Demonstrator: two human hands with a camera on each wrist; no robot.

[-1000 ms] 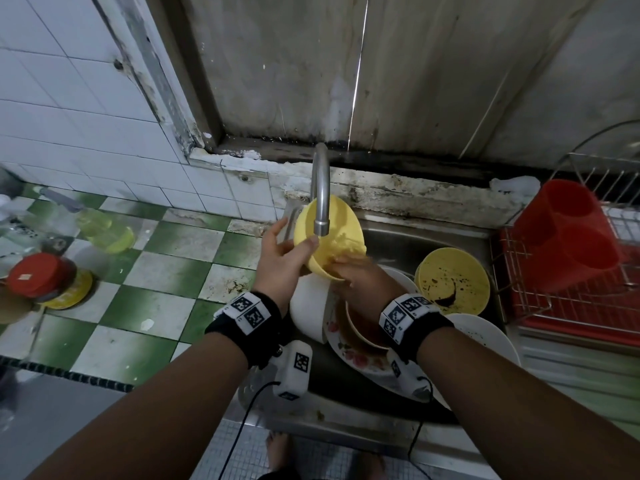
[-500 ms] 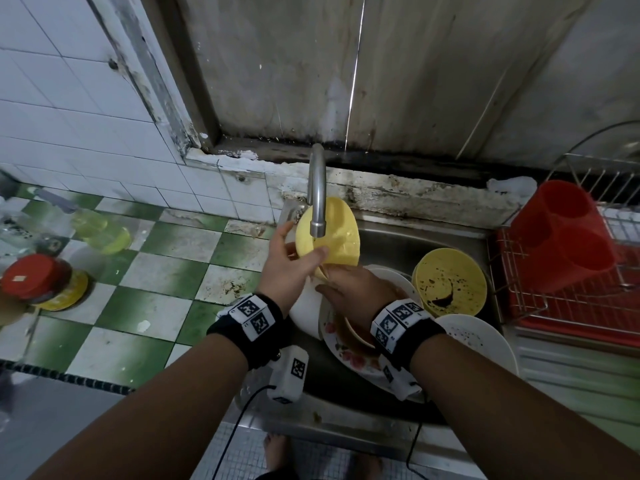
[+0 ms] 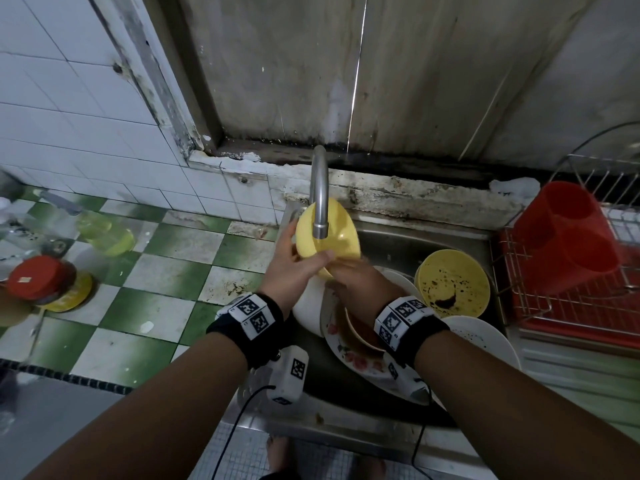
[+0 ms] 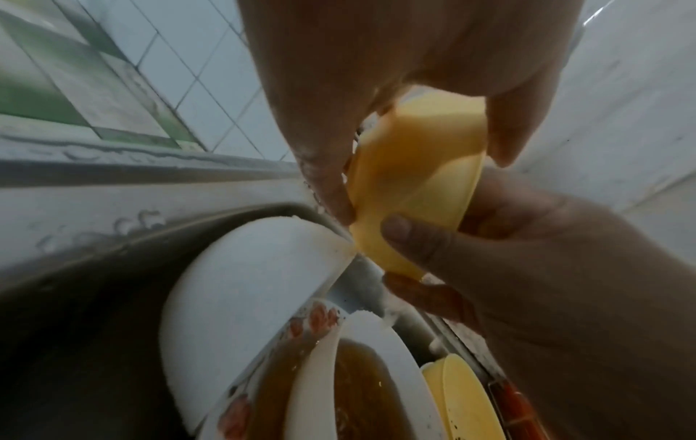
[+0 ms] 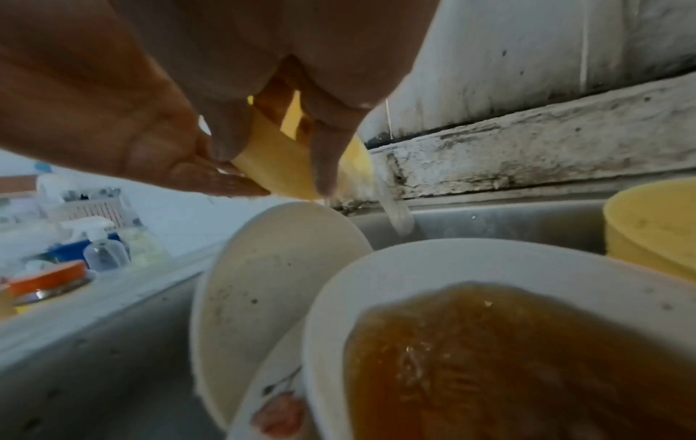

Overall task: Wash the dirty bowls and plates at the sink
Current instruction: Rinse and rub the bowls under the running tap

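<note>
Both hands on the yellow bowl (image 3: 337,233), held tilted on edge right under the tap (image 3: 320,199), over the sink (image 3: 408,242). Since a second ago it has tipped more upright and turned, so a rinse-and-rub of its side seems underway. Left hand (image 3: 292,268) grasps the rim, thumb across it. Right hand (image 3: 360,282) grasps the lower edge, fingers curled round it. Water runs off the bowl in the right wrist view. Still dirty below: white bowl (image 5: 489,342) of brown liquid, flowered plate (image 3: 349,355), spotted yellow bowl (image 3: 453,284). Task looks early
</note>
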